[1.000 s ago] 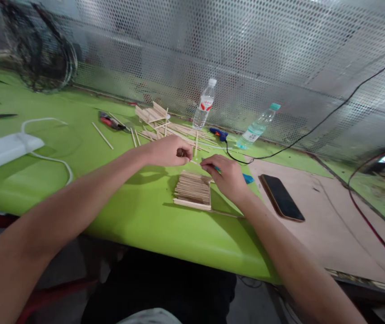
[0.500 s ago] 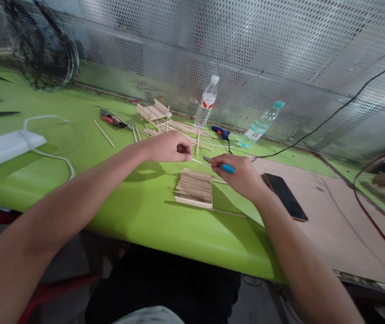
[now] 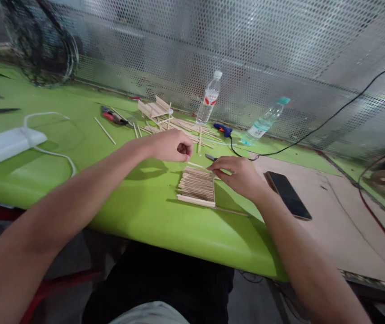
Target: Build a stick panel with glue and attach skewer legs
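A thin wooden stick (image 3: 197, 166) spans the gap between my hands. My left hand (image 3: 175, 146) is closed in a pinch at its left end. My right hand (image 3: 233, 174) has its fingertips pressed together on the right end. Just beyond the right fingers shows the grey blade of a utility knife (image 3: 210, 157); its handle is hidden behind that hand. Directly below the stick lies a small panel of wooden sticks (image 3: 196, 184), laid side by side with an edge strip along the front. Longer sticks stick out from its right side.
Loose sticks and a small stick structure (image 3: 155, 108) lie at the back, near pliers (image 3: 113, 116). Two bottles (image 3: 209, 99) and a blue glue gun (image 3: 223, 130) stand or lie beyond my hands. A phone (image 3: 288, 194) is at right, a white power strip (image 3: 8, 146) at left.
The blue knife handle seen in my right hand before is now out of sight, with the blade beyond the fingers. The stick has come lower, close above the panel's back edge.
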Demonstrator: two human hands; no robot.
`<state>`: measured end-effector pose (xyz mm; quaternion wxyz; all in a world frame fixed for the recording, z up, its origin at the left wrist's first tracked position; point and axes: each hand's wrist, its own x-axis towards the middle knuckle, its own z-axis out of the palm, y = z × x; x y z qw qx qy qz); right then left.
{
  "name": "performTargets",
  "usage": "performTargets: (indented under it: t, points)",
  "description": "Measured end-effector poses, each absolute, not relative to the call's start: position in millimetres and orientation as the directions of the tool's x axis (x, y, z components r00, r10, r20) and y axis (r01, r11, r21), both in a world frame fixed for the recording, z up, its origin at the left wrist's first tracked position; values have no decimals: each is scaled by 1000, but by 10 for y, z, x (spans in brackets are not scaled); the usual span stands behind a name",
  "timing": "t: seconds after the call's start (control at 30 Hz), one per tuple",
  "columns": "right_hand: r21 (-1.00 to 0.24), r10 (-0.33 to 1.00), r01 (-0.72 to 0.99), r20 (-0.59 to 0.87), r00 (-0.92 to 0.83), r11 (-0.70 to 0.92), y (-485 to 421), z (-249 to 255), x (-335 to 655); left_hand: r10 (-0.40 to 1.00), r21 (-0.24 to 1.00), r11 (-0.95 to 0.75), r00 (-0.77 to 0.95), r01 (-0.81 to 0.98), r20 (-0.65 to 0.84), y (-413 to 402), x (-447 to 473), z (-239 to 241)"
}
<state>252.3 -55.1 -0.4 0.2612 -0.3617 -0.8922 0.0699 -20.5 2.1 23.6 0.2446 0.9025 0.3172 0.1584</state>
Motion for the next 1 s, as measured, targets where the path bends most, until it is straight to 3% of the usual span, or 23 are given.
performTargets:
  t: [1.0]
  points:
    - [-251, 688, 644, 340, -641, 723, -538, -1, 2518, 656, 530, -654, 753, 540, 42, 37, -146, 148]
